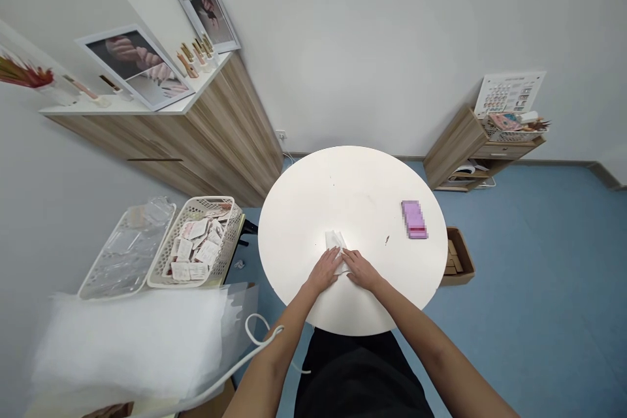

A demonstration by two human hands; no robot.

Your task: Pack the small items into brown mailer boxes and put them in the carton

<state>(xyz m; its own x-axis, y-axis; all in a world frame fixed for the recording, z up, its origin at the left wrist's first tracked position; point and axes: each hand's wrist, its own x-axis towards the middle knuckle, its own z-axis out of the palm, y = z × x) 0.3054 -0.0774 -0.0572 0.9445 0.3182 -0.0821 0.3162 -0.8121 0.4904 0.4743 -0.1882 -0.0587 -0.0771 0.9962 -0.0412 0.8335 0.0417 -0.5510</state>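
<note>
A white tissue (pixel 335 238), partly folded, lies on the round white table (pixel 304 196) near its front edge. My left hand (pixel 326 269) grips the tissue's left side, fingers angled in toward the middle. From the other side, my right hand (pixel 361 269) holds its right part, with the fingertips of both hands almost meeting. The palms and fingers cover much of the tissue's lower half. A purple packet or phone-like item (pixel 414 219), blurred by pixels, lies on the table to the right of my hands.
Small dark marks (pixel 386 240) dot the tabletop. At left stand a white basket (pixel 235 219) of small packets and a tray (pixel 122 251) of clear plastic. A white cable (pixel 245 358) crosses by my left arm. A cardboard box (pixel 460 277) sits on the floor at right.
</note>
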